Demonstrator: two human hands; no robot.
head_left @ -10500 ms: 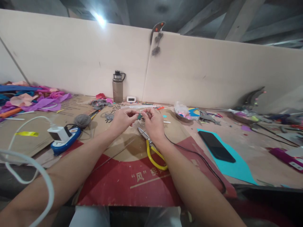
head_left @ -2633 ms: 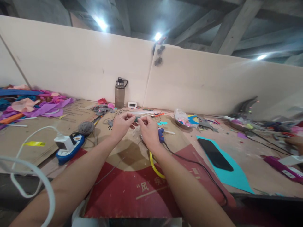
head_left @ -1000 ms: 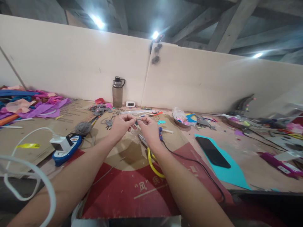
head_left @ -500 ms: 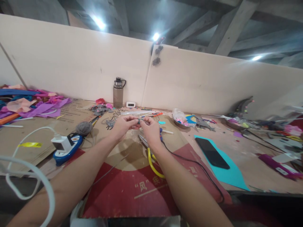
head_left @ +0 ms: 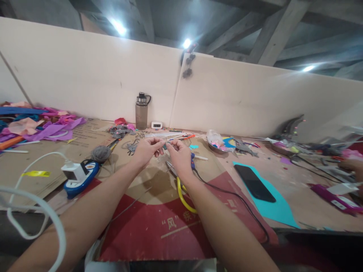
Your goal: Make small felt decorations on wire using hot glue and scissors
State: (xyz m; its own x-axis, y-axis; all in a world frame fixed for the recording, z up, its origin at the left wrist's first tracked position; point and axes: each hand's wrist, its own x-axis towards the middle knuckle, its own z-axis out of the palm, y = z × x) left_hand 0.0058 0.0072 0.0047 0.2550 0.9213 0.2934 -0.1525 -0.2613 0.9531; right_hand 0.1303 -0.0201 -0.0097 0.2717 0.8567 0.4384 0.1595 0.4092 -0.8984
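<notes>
Fingertips of my left hand (head_left: 149, 150) and my right hand (head_left: 179, 155) meet over the middle of the cardboard. Between them is a small teal piece (head_left: 165, 146), mostly covered by the fingers; its kind is too small to make out. Both hands are closed in a pinch on it. Yellow-handled scissors (head_left: 185, 200) lie beneath my right wrist, partly hidden by that forearm. A thin grey strand (head_left: 132, 204) runs across the cardboard below my hands. Left of them sits a ball of grey yarn (head_left: 101, 153).
A blue power strip (head_left: 82, 181) with a white charger stands at left. At right, a phone (head_left: 254, 183) lies on turquoise sheet. A water bottle (head_left: 141, 113) stands against the partition. Another person's hand (head_left: 353, 166) shows at the right edge. A black cord crosses the cardboard.
My fingers have shifted slightly around the teal piece, and more of it shows. Another person's hand has come in at the right edge.
</notes>
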